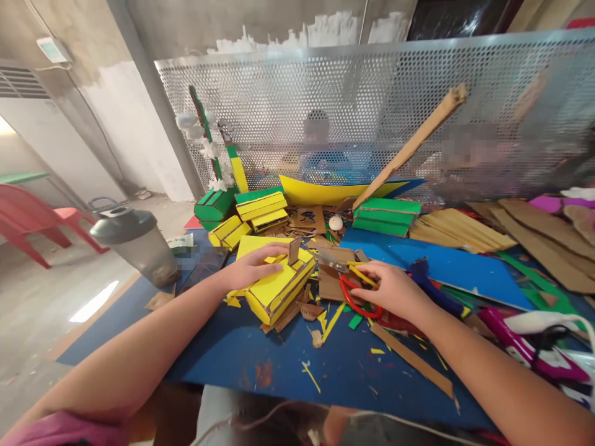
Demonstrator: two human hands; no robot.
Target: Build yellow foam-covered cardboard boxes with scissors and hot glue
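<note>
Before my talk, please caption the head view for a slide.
Left hand on a yellow cardboard box, right hand holding a slim yellow object.

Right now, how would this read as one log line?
left hand: on yellow box; right hand: holding yellow piece; by right hand: red handle; scraps: on blue table

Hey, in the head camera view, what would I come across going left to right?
Red chair, shaker bottle, left hand on the yellow box, small white round object, right hand, magenta-and-white device.
</note>
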